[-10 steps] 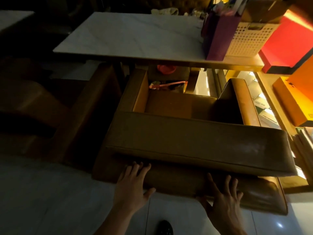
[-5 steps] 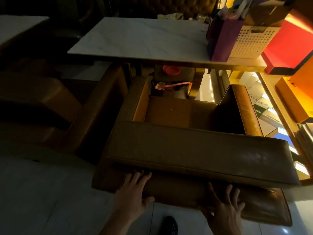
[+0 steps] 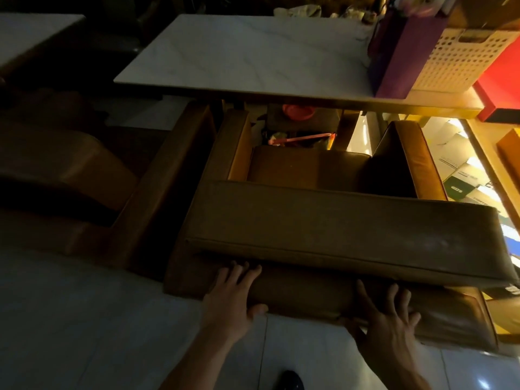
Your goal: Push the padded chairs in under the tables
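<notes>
- Dim light covered the room, and pale glossy floor tiles filled the near ground; the far left was almost black, so I could barely make out a second table there.
- Under the marble-topped table I saw clutter I could not identify beyond a red round thing and a pink stick-like thing.
- I saw the padded chair from behind, its arm fronts reaching just under the table's near edge, the seat mostly outside it.
- My left hand lay flat on the lower back of the chair, fingers spread and pointing up, their tips tucked beneath the overhanging back cushion, thumb out to the side.
- My right hand pressed the same panel further right, fingers splayed wide, gripping nothing.
- Both forearms ran out of the frame's bottom edge, and a dark shoe tip showed between them.
- Another padded chair stood just beside the first on its left, largely lost in shadow.
- On the table's right end stood a purple box and a white perforated basket, both cut off at the top.
- Red and orange boxes crowded the right edge.
</notes>
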